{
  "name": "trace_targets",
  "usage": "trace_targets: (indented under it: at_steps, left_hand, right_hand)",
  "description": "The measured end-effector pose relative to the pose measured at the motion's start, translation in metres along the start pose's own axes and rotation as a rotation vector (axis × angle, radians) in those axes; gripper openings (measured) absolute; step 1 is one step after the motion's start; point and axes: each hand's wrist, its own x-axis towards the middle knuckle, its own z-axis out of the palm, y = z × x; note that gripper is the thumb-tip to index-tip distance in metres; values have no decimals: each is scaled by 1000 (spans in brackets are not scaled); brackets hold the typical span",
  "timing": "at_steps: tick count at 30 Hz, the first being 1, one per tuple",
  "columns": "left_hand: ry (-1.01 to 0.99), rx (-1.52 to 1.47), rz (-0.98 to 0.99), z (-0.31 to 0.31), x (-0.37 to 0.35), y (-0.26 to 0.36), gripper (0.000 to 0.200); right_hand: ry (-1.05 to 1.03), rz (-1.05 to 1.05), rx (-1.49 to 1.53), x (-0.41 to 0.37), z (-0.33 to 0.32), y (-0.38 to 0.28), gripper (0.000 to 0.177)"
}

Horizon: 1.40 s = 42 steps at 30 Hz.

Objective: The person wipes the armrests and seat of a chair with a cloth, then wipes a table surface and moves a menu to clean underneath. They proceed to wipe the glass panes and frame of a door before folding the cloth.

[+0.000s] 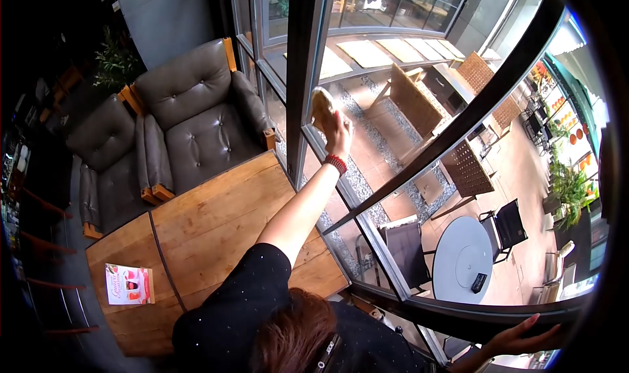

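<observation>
Left hand [339,134] is closed around a wadded tan cloth [322,104] and holds it against the glass pane [367,150]. The arm is at full stretch over the wooden table's [216,222] window-side edge, with a red bead bracelet [335,164] at the wrist. The cloth sits just beyond the fingertips, its long axis running up the pane. Right hand [524,337] is well apart from it, open, fingers spread flat on the dark metal frame [458,317]. A glossy leaflet [129,284] lies near the table's far edge. Tufted grey leather armchairs [196,117] stand beyond.

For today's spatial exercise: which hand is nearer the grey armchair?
Left. The left hand holds a cloth against the glass beside the armchair; the right hand rests on the window frame, far from it.
</observation>
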Motion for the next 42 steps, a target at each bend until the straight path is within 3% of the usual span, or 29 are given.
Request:
trace_targets:
  at_steps: [1, 3, 5, 6, 9, 11, 15, 20, 21, 23, 25, 26, 28, 34, 37, 40, 42]
  left_hand:
    - [38, -109, 3, 9, 7, 6, 58]
    - [-108, -30, 158, 17, 13, 66, 59]
    - [-91, 81, 510, 32, 10, 123, 71]
    - [-1, 119, 733, 36, -10, 181, 68]
    - [-19, 227, 949, 38, -40, 265, 63]
    - [-22, 249, 1033, 39, -45, 271, 61]
    - [-2, 193, 990, 31, -52, 235, 63]
    - [37, 89, 611, 17, -48, 143, 74]
    - [18, 212, 586, 17, -30, 100, 75]
    - [70, 157, 432, 1, -43, 73, 68]
    - [126, 477, 527, 2, -18, -20, 63]
    - [97, 181, 267, -2, -19, -42, 66]
    - [62, -4, 88, -6, -38, -58, 74]
    - [27, -69, -206, 14, -85, -31, 91]
    - [-43, 1, 6, 20, -114, 19, 80]
    - [-71, 91, 232, 22, -138, 106, 69]
    - [-145, 225, 494, 26, -137, 150, 65]
  right_hand:
    - [4, -2, -1, -1, 1, 0, 46]
    - [11, -8, 1, 0, 1, 0, 46]
    - [12, -26, 12, 2, 0, -1, 46]
    - [13, -36, 18, 3, -1, -1, 46]
    - [7, -3, 83, 0, 0, 0, 46]
    - [14, -13, 82, 3, -1, -2, 46]
    - [27, -36, 97, 7, -3, -5, 46]
    - [28, -43, 112, 8, -3, -6, 46]
    - [29, -45, 106, 8, -4, -7, 46]
    - [32, -49, 103, 9, -4, -7, 47]
    - [34, -50, 109, 8, -3, -6, 47]
    - [9, -20, 111, 5, -2, -3, 47]
    - [-43, 36, 110, -2, -1, 5, 47]
    - [-50, -37, 46, -2, -2, 9, 51]
    - [-27, -57, 77, 3, -3, 5, 51]
    - [-20, -70, 58, 0, -2, 9, 51]
    - [19, -75, 94, 4, -2, 6, 50]
